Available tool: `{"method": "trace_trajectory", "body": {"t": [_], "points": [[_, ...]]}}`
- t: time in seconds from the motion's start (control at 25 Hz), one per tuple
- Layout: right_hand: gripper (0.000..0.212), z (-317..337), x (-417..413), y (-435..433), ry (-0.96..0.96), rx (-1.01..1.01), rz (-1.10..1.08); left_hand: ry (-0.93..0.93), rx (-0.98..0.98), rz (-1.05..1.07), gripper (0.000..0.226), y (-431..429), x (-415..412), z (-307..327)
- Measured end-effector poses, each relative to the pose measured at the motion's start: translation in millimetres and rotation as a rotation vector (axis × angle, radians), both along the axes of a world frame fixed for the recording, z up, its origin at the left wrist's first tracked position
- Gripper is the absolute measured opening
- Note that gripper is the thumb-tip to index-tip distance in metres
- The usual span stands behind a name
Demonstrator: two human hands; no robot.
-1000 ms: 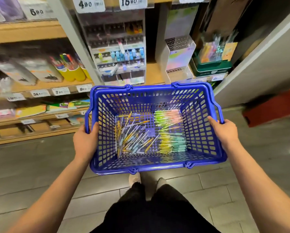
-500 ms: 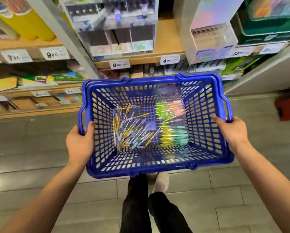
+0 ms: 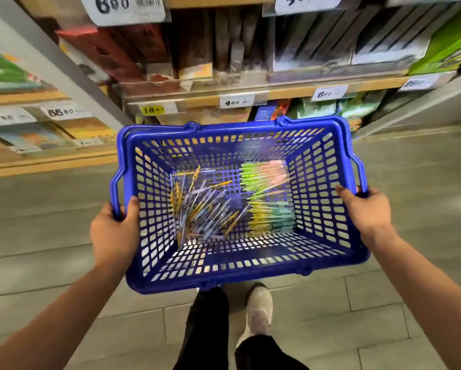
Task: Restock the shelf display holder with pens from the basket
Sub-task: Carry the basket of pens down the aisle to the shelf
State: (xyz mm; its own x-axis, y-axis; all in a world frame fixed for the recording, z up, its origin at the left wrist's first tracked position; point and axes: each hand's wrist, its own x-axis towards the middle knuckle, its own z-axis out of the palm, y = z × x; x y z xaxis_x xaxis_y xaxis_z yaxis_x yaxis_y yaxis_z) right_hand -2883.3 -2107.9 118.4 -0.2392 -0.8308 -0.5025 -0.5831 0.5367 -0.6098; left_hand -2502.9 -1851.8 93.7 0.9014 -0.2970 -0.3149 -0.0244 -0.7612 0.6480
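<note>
Pens (image 3: 224, 206) lie on the bottom of a blue basket (image 3: 237, 127): a loose, crossed heap of gold and grey-blue ones on the left, and neater rows of green, pink, yellow and teal ones on the right. Motion blur hides finer detail, so some of these may be other slim stationery. The left hand (image 3: 112, 233) grips the basket's left rim, with the thumb hooked over the edge beside the folded handle. The right hand (image 3: 365, 212) grips the right rim the same way. Held level, the basket hangs above a grey tiled floor (image 3: 331, 303) and a pale shoe (image 3: 258, 308). Just beyond its far edge stands a wooden shelf (image 3: 285, 92) with price tags (image 3: 236, 102).
</note>
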Motion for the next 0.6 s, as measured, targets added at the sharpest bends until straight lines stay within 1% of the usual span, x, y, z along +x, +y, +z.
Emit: {"method": "trace_trajectory", "body": {"t": [0.16,0.32,0.48,0.6], "points": [[0.018,-48.6,1.5,-20.5,-0.021,0.008,-0.008,-0.009,0.051,-0.027,0.041,-20.8,-4.5,-51.3],[0.021,-106.6,-2.5,-43.6,0.003,-0.024,0.043,0.019,-0.03,0.024,0.043,-37.0,-15.0,-104.1],[0.023,-164.2,-5.8,-62.1,0.018,-0.066,0.096,0.008,-0.034,0.035,0.042,-53.3,-17.8,-153.2],[0.025,-198.7,-11.9,-75.7,0.011,-0.1,0.104,0.006,-0.054,0.019,0.047,-64.9,-16.9,-186.2]]}}
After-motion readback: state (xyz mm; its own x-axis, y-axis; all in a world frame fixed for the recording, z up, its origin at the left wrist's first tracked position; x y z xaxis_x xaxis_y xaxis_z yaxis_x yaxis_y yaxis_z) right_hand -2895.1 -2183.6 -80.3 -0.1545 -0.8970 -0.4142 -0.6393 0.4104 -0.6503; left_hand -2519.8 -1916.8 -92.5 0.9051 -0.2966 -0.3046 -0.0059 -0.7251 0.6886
